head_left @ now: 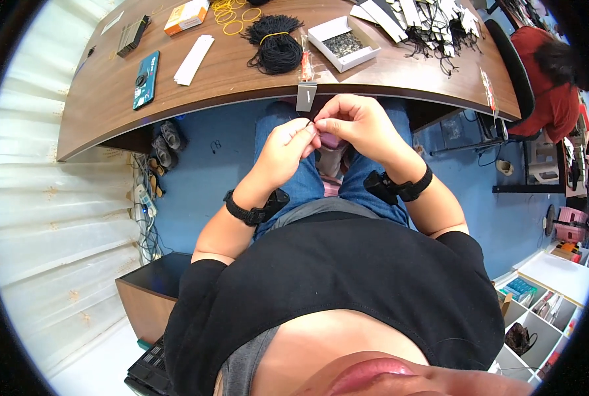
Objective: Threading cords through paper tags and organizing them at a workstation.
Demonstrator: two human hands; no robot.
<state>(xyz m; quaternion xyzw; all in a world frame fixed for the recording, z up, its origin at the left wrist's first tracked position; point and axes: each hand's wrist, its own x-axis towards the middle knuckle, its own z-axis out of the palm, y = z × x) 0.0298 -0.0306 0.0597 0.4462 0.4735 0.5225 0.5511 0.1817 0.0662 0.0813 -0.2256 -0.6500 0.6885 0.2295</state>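
- The brown table point(222, 71) curves in front of you, and your hands are just off its near edge, over your lap.
- The fat black cord bundle point(278, 51) lies on the table past your hands. Its strands look soft and floppy.
- Your right hand point(363, 129) has its thumb and first finger pinched together at the tips.
- Your left hand point(284, 150) pinches too, its fingertips touching or almost touching the right ones.
- The pale card tag point(305, 98) sticks out past the table edge, just beyond your fingertips. Its long side runs from the table toward you. It should be light and a bit stiff, and could bend, so hold it by its sides. You can't tell if it is tied to anything you hold.
- The smallest thing, a dark bit that looks like thin black cord point(310, 123), is between your fingertips. It should be very light, soft and a little slippery, so pinch it near its end. Too little shows to tell which way it points.
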